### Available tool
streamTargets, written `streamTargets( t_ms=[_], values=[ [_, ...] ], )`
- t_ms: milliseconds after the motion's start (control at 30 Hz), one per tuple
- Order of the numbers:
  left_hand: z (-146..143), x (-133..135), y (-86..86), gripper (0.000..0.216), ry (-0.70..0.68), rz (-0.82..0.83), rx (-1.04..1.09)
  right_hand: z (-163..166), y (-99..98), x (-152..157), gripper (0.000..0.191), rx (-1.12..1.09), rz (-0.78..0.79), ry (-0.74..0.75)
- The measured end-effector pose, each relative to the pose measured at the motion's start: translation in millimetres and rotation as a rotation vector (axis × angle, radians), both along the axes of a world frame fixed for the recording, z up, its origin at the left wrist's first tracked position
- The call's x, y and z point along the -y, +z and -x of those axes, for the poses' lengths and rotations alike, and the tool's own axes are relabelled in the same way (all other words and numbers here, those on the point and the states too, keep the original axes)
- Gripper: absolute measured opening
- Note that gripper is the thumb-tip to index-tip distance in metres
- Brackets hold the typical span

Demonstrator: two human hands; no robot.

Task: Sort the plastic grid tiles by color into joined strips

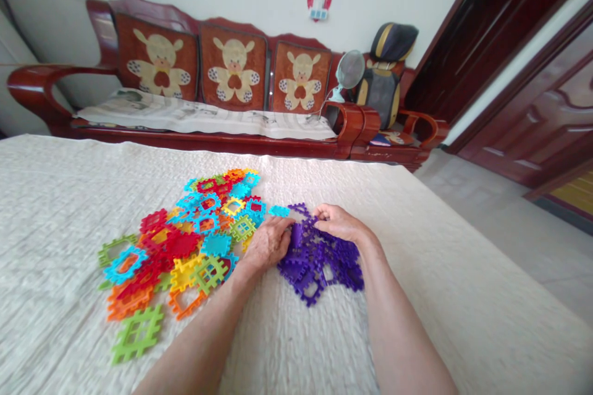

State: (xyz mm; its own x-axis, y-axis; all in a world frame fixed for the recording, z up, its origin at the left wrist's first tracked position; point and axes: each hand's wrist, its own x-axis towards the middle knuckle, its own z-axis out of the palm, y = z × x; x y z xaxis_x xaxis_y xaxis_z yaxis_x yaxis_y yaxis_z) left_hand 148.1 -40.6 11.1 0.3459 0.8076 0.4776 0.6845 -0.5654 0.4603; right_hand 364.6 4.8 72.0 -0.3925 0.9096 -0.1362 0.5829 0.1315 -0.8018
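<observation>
A heap of purple interlocking plastic tiles (pixel 303 271) lies on the cloth in front of me. My left hand (pixel 270 242) is at its left edge, fingers curled and closed on the side of an upright purple tile (pixel 297 234). Across from it, my right hand (pixel 340 223) is closed in a pinch at the top of the heap, on purple tile pieces partly hidden by the fingers. Left of my hands spreads a larger pile of red, blue, green, yellow and orange tiles, with a green window-frame tile (pixel 138 334) nearest me. A blue tile (pixel 279 211) lies just beyond my left hand.
A pale textured cloth (pixel 463 296) covers the table. Behind it stands a red wooden sofa (pixel 222 143) with bear cushions (pixel 231 71). A small fan (pixel 349 69) and a chair with a dark padded back (pixel 382 89) are farther right, near a brown door (pixel 532 111).
</observation>
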Motion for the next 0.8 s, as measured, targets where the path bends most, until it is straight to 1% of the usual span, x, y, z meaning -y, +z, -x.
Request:
streamTargets(
  t_ms=[133,300,400,500,600,667,733,800],
  values=[
    [2.0,-2.0,-2.6,0.024,-0.063,0.040,0.043,-4.3,2.4,-0.7,0.014,-0.031,0.009,-0.048],
    [3.4,-6.2,-10.8,0.023,-0.107,0.017,0.053,-7.3,-0.3,-2.8,0.016,-0.049,-0.012,-0.093],
    [3.8,-7.4,-13.7,0.023,-0.109,0.015,0.056,-7.1,-1.2,-4.6,0.017,-0.053,-0.065,-0.152],
    [3.9,-7.5,-14.0,0.024,-0.112,0.016,0.062,-6.5,0.6,-5.5,0.019,-0.103,-0.118,-0.232],
    [3.5,-6.9,-12.7,0.024,-0.115,0.012,0.062,-5.2,3.1,-5.8,0.024,-0.194,-0.112,-0.278],
    [3.0,-6.1,-11.3,0.024,-0.107,0.015,0.062,-3.9,2.4,-7.6,0.026,-0.243,-0.136,-0.312],
    [2.5,-5.2,-9.9,0.024,-0.094,0.024,0.063,-2.9,-1.5,-11.8,0.026,-0.238,-0.190,-0.365],
    [2.2,-4.6,-8.8,0.024,-0.090,0.031,0.063,-2.3,-7.6,-18.5,0.024,-0.178,-0.249,-0.420]
  ],
)
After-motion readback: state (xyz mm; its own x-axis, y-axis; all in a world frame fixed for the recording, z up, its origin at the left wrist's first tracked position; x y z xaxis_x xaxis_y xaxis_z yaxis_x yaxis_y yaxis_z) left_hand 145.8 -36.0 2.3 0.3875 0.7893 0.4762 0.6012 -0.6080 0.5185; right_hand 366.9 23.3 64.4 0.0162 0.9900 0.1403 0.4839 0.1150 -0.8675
